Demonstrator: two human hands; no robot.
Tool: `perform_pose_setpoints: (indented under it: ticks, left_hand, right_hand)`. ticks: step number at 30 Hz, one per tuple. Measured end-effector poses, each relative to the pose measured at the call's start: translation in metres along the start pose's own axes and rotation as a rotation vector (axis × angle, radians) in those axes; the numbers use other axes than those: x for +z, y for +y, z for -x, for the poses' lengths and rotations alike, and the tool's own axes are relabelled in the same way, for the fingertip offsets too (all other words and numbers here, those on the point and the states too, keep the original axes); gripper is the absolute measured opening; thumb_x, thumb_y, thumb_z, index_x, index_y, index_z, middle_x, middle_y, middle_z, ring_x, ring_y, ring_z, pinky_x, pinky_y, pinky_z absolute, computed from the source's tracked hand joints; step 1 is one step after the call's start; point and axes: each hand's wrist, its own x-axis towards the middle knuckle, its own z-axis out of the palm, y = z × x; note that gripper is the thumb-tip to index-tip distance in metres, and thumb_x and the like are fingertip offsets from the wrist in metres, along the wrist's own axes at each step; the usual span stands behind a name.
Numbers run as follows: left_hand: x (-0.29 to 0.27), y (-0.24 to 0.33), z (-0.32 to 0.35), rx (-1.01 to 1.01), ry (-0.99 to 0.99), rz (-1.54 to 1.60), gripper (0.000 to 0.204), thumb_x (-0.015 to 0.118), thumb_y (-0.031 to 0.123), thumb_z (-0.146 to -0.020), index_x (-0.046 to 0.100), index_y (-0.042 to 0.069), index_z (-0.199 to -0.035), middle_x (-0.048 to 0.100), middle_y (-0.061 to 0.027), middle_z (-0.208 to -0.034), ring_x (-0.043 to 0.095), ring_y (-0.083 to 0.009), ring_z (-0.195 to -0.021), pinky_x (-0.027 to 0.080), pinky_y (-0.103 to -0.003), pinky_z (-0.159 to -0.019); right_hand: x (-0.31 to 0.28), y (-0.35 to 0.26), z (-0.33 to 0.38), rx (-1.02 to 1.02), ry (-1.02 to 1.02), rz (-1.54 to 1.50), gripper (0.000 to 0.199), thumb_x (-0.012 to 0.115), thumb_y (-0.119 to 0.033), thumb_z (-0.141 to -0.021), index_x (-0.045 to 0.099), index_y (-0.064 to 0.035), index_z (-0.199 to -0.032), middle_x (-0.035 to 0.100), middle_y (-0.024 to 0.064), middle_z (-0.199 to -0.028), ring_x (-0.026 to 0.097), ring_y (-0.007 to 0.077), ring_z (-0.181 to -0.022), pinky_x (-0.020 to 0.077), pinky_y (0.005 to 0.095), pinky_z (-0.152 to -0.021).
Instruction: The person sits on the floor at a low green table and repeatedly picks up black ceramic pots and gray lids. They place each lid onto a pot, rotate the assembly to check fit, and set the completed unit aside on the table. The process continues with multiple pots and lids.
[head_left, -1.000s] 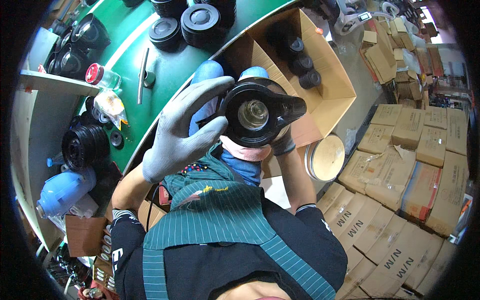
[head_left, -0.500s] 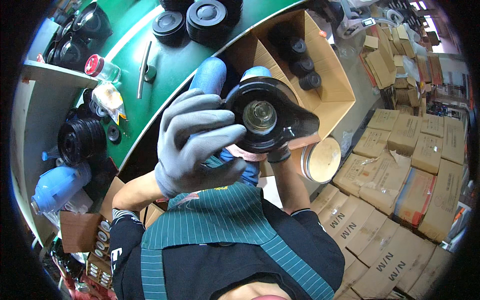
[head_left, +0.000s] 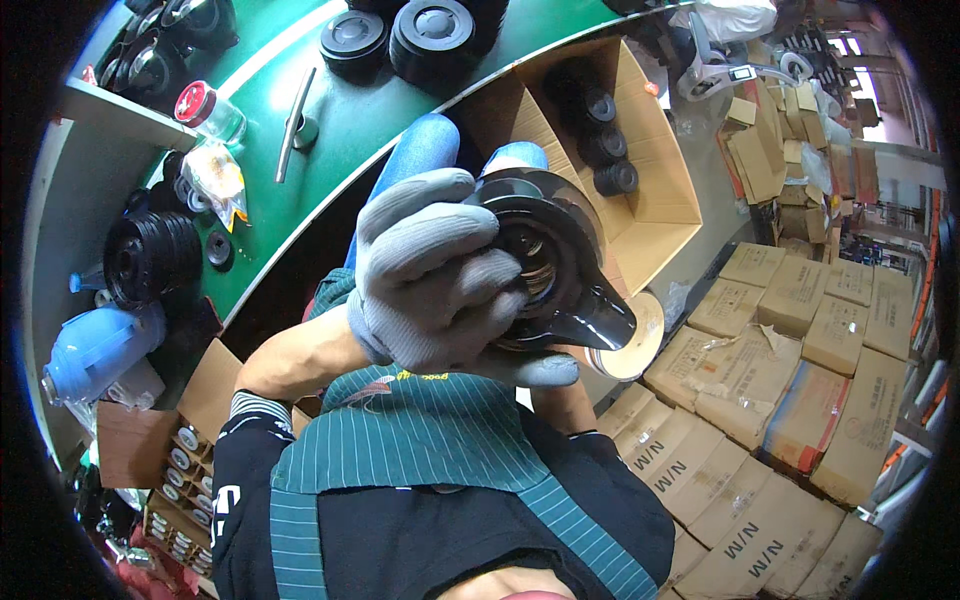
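Observation:
A dark, glossy, see-through jug [head_left: 585,290] with a pointed spout is held up before my chest. It is tilted, its spout pointing to the lower right, and its round inner ring partly shows. My left hand [head_left: 440,285], in a grey knitted glove, lies over its left side with bent fingers pressed on the rim. The thumb stretches along the jug's lower edge. Behind the jug, my right hand is hidden and only its forearm shows; the jug seems to rest in that hand.
An open cardboard box [head_left: 640,180] holding black round parts stands beyond the jug. On the green table [head_left: 270,215] are stacked black lids [head_left: 432,35], a metal bar [head_left: 296,125] and a red-lidded jar [head_left: 208,112]. Closed cartons [head_left: 735,390] are piled at right, beside a round stool [head_left: 632,340].
The jug has tilted and its spout has swung downward. My left hand has moved right, from spread fingers beside the rim to bent fingers over it. The view has shifted slightly.

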Motion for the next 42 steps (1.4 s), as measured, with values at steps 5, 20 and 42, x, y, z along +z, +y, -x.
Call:
perform_pose_setpoints:
  ticks: [5,20,42]
  left_hand:
    - [-0.025,-0.012,0.001,-0.064,-0.248,0.054,0.049,0.089,0.05,-0.061,0.075,0.014,-0.091,0.067,-0.008,-0.104,0.058,-0.0362,-0.115,0.054,-0.057,-0.098]
    - [-0.083,-0.155,0.206,-0.818,-0.432,-0.823,0.061,0.073,0.034,-0.1,0.059,0.006,-0.152,0.071,-0.0199,-0.131,0.069,-0.045,-0.114,0.055,-0.05,-0.1]
    - [-0.025,-0.017,0.025,-0.667,-1.036,-0.112,0.092,0.081,0.038,-0.093,0.039,0.0,-0.166,0.054,-0.0287,-0.152,0.054,-0.047,-0.139,0.043,-0.058,-0.117]
  right_hand:
    - [0.0,0.0,-0.005,0.088,-0.071,-0.256,0.073,0.043,-0.048,-0.113,0.033,-0.0012,-0.168,0.05,0.0143,-0.166,0.048,0.0282,-0.152,0.0302,0.0465,-0.132]
    - [0.129,-0.016,-0.072,-0.448,-0.894,1.362,0.094,0.097,-0.041,-0.068,0.063,-0.0055,-0.149,0.064,0.0202,-0.147,0.065,0.0383,-0.131,0.0512,0.0469,-0.112]
    - [0.096,0.0,-0.142,0.154,-0.573,0.376,0.047,0.044,-0.028,-0.118,0.06,0.0045,-0.148,0.081,0.0156,-0.104,0.079,0.0232,-0.104,0.0629,0.0356,-0.096]
